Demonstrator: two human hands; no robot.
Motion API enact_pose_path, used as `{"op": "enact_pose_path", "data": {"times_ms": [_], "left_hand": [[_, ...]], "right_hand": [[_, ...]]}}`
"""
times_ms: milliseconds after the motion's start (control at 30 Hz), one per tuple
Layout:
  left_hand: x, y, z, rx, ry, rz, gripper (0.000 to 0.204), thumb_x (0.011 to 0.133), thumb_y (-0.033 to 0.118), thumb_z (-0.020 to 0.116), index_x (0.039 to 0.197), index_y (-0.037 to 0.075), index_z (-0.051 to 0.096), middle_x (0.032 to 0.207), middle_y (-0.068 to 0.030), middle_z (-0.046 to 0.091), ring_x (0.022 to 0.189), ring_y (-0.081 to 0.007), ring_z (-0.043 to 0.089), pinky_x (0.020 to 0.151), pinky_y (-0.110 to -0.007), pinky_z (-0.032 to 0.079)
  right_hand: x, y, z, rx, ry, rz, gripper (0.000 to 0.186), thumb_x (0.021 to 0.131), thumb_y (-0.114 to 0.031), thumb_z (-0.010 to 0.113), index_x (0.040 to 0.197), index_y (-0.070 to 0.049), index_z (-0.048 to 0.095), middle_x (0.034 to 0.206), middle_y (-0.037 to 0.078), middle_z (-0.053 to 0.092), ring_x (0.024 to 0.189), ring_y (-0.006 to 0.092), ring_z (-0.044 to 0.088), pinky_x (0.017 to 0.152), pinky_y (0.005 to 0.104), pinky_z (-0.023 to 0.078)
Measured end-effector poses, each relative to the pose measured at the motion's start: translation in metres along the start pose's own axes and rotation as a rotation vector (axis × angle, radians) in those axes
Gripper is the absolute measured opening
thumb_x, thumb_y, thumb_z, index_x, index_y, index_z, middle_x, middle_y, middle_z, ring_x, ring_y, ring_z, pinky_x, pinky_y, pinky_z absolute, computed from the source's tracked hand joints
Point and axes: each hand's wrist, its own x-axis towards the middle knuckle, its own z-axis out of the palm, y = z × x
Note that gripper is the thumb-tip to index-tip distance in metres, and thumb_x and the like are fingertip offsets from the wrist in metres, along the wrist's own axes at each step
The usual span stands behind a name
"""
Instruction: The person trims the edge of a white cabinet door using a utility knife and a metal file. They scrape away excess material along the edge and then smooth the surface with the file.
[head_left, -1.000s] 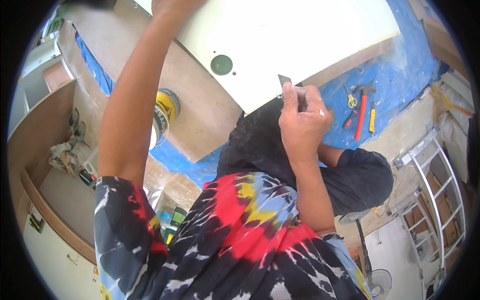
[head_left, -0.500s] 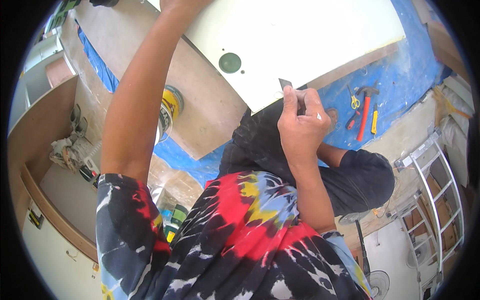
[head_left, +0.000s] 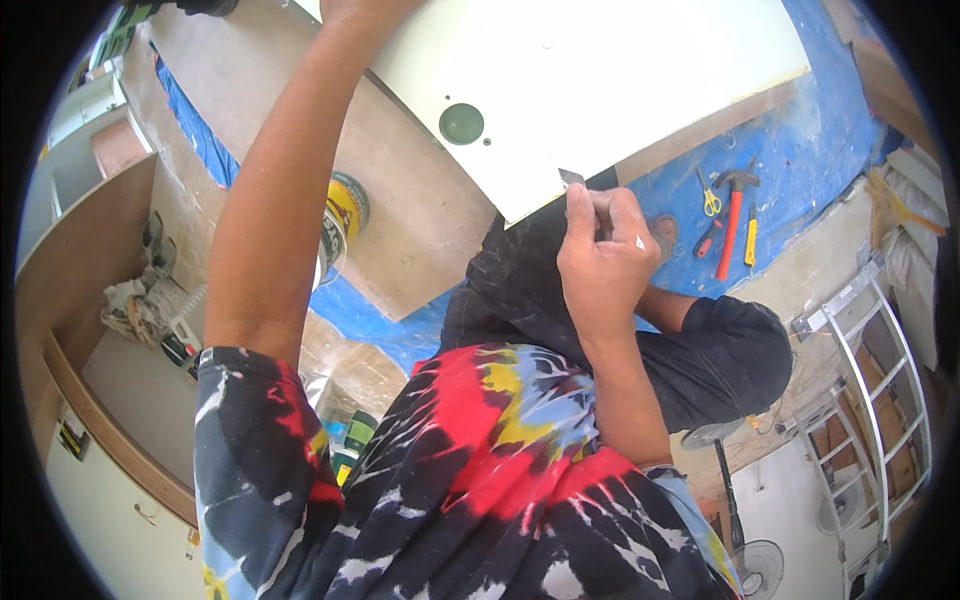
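Head view: the right hand pinches a small dark blade between thumb and bent fingers, its tip poking out beyond them over the near edge of a white board; contact cannot be told. Left of those fingers, the board has a round green spot. To their right lie scissors and a hammer. The left hand, ahead and leftward, is cut off by the upper edge, so its grip cannot be told.
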Motion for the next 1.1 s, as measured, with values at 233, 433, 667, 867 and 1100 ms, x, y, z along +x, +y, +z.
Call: {"op": "enact_pose_path", "data": {"times_ms": [233, 433, 667, 867, 1100], "left_hand": [[0.004, -0.013, -0.004, 0.03, -0.005, -0.028, 0.064, 0.104, 0.044, 0.041, 0.153, 0.002, 0.039, 0.158, -0.0185, 0.038, 0.151, -0.0316, 0.025, 0.125, -0.047, 0.015], [0.008, -0.015, 0.002, 0.033, 0.035, 0.009, 0.064, 0.104, 0.044, 0.041, 0.152, 0.002, 0.04, 0.159, -0.0177, 0.037, 0.151, -0.0309, 0.025, 0.125, -0.047, 0.015], [-0.004, -0.012, -0.006, 0.041, 0.028, -0.019, 0.064, 0.104, 0.043, 0.041, 0.153, 0.001, 0.039, 0.158, -0.0184, 0.037, 0.151, -0.0309, 0.025, 0.125, -0.047, 0.016], [0.009, -0.014, 0.002, 0.031, 0.013, 0.022, 0.064, 0.104, 0.043, 0.041, 0.152, 0.001, 0.04, 0.158, -0.019, 0.037, 0.15, -0.0317, 0.026, 0.124, -0.047, 0.017], [-0.001, -0.009, -0.002, 0.025, 0.023, 0.005, 0.062, 0.104, 0.042, 0.041, 0.152, 0.001, 0.04, 0.158, -0.0191, 0.036, 0.15, -0.0318, 0.027, 0.124, -0.047, 0.017]], "right_hand": [[0.004, -0.003, 0.0, 0.028, -0.021, -0.066, 0.019, 0.092, -0.01, 0.072, 0.081, 0.001, 0.061, 0.069, 0.014, 0.066, 0.055, 0.0256, 0.063, 0.055, 0.0345, 0.049], [-0.007, 0.009, -0.004, 0.005, -0.021, -0.082, 0.019, 0.092, -0.01, 0.073, 0.081, 0.0, 0.061, 0.069, 0.014, 0.066, 0.057, 0.0263, 0.064, 0.055, 0.035, 0.049], [-0.008, -0.005, 0.007, 0.013, -0.044, -0.062, 0.019, 0.091, -0.01, 0.073, 0.081, 0.0, 0.061, 0.069, 0.014, 0.065, 0.057, 0.028, 0.064, 0.055, 0.035, 0.049], [-0.004, 0.002, 0.001, 0.056, -0.049, -0.008, 0.02, 0.091, -0.01, 0.074, 0.08, 0.0, 0.06, 0.069, 0.014, 0.065, 0.057, 0.0284, 0.064, 0.055, 0.0354, 0.049], [-0.019, 0.007, 0.002, 0.043, -0.063, -0.015, 0.021, 0.091, -0.01, 0.073, 0.08, 0.0, 0.059, 0.068, 0.014, 0.065, 0.056, 0.0297, 0.063, 0.054, 0.0365, 0.049]]}}
